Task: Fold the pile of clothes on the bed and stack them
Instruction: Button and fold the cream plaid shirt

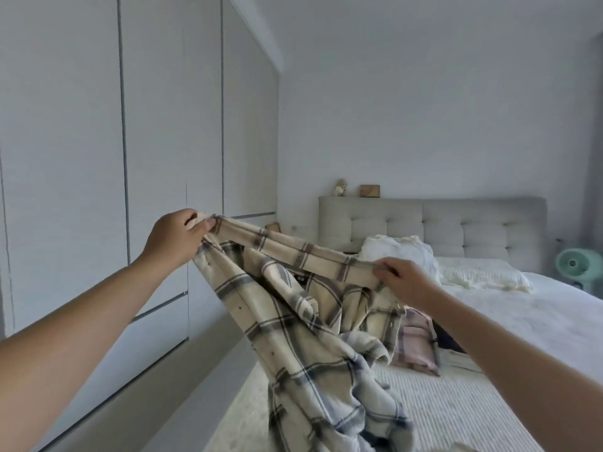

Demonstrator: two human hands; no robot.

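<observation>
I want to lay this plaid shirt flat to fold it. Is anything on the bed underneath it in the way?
Partly. A pink plaid garment lies on the bed just behind the hanging plaid shirt; the striped cover nearer looks free.

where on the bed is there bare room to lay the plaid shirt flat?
Both hands, left hand and right hand, hold the plaid shirt up. Bare bed lies between the pillows and the pink folded garment; the ribbed cover nearer is free. Crowded around the pink garment.

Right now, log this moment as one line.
step: lifting shirt to fold | left hand: pinches plaid shirt collar end | right hand: pinches other end | shirt: hanging over bed
</observation>
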